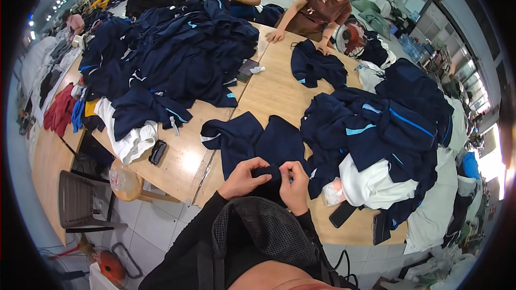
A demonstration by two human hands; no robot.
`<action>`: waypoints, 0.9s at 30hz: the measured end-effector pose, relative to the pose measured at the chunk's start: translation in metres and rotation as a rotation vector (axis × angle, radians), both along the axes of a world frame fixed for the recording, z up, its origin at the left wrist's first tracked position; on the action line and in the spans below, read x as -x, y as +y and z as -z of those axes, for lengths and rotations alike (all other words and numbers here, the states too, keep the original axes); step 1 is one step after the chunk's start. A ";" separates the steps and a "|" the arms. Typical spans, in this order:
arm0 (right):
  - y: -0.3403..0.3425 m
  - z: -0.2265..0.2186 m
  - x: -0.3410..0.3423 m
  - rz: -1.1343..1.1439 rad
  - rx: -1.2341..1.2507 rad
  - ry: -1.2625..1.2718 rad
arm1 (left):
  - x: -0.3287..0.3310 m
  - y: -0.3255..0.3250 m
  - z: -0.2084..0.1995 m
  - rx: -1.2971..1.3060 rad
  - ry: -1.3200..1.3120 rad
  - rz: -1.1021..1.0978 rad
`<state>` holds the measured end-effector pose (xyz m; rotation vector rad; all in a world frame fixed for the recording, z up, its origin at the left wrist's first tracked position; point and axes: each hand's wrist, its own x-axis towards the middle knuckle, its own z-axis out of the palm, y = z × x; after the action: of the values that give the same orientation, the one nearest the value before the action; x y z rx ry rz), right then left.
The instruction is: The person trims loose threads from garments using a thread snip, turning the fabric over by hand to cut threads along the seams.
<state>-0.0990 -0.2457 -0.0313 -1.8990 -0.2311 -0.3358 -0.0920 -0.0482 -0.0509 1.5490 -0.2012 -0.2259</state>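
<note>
A navy garment (278, 142) is spread over the near edge of the wooden table, its lower part drawn up toward me. My left hand (243, 178) is closed on a fold of it, thumb and fingers pinching the cloth. Close by on the right, my right hand (294, 185) pinches the same cloth, fingers curled. Between the two hands the dark fabric is gathered. A black mesh piece (260, 225) lies against my front, just below the hands. Whether anything small sits between the fingertips is hidden.
Piles of navy garments lie left (177, 48) and right (376, 123) on the table (269, 91). White cloth (373, 182) and a black phone (343, 214) are at near right. A black case (157, 152) is at left. Across the table, two people handle garments. A chair (83, 198) stands at left.
</note>
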 end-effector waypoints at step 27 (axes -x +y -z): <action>0.000 -0.006 0.000 -0.220 -0.098 0.258 | -0.008 0.019 -0.022 -0.095 -0.053 0.114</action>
<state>-0.0992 -0.2459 -0.0256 -1.7789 -0.2429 0.0458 -0.0838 -0.0294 -0.0288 1.6406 -0.3248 -0.2881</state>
